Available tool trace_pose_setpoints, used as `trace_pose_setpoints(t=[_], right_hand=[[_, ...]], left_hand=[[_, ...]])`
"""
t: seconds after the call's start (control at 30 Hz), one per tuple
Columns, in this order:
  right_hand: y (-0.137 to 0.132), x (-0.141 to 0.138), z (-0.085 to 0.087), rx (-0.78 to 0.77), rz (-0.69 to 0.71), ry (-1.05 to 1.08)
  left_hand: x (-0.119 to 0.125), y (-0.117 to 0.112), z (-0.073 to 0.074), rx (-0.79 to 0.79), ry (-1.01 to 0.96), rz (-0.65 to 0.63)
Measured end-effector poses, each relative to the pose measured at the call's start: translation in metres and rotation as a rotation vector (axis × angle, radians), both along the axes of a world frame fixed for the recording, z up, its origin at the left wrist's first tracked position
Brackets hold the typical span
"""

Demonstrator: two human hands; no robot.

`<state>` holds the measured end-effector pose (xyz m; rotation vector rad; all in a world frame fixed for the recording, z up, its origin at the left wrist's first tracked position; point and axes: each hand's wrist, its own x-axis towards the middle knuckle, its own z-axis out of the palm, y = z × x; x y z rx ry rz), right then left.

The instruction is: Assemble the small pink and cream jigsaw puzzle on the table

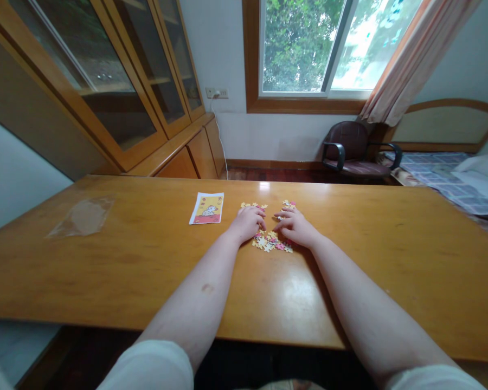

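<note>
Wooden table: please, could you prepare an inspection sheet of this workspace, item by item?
Surface: wooden table, glossy, with light reflections.
Job's things: loose puzzle pieces scattered near the middle; printed card flat to their left.
Clutter: clear plastic wrapper lying at the left.
Hands: left hand and right hand bare, at the puzzle pieces; cannot tell if either holds one.
Cables: white cable running down from the wall socket, beyond the table.
Surroundings: cabinet at left; window and curtain ahead; chair below the window; bed at right.
</note>
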<state>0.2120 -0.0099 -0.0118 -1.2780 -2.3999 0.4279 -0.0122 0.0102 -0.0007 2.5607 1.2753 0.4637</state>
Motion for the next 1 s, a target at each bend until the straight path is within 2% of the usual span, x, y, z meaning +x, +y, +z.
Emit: trace_pose_setpoints(t=[0.2,0.37,0.6,0.67,0.77,0.83,1.0], right_hand=[[-0.0011,-0.0019,0.0027,0.007,-0.005,-0.018],[-0.0063,-0.0065,0.0062,-0.046,-0.092,-0.122],[-0.0039,-0.0058,0.0030,0.013,-0.318,-0.137],[-0.0025,-0.0037,0.0026,0.035,-0.276,-0.081],[-0.0030,-0.0029,0.0039,0.020,-0.064,-0.015],[-0.0039,-0.0036,0.0046,0.005,0.018,-0.010],[-0.0014,-0.0031,-0.0008,0.029,-0.036,0.000]], left_hand=[[0.0011,0.0002,-0.0024,-0.020,0.030,0.006],[0.0017,-0.0019,0.0014,0.018,-0.054,0.027],[0.0046,-0.0020,0.0000,-0.018,-0.050,-0.154],[0.0046,-0.0011,-0.0014,-0.030,-0.043,-0.151],[0.0038,-0.0004,-0.0015,-0.034,-0.034,-0.117],[0.0032,-0.0005,-0.0006,-0.025,-0.039,-0.089],[0.0038,-0.0022,0.0016,-0.029,-0.048,-0.055]])
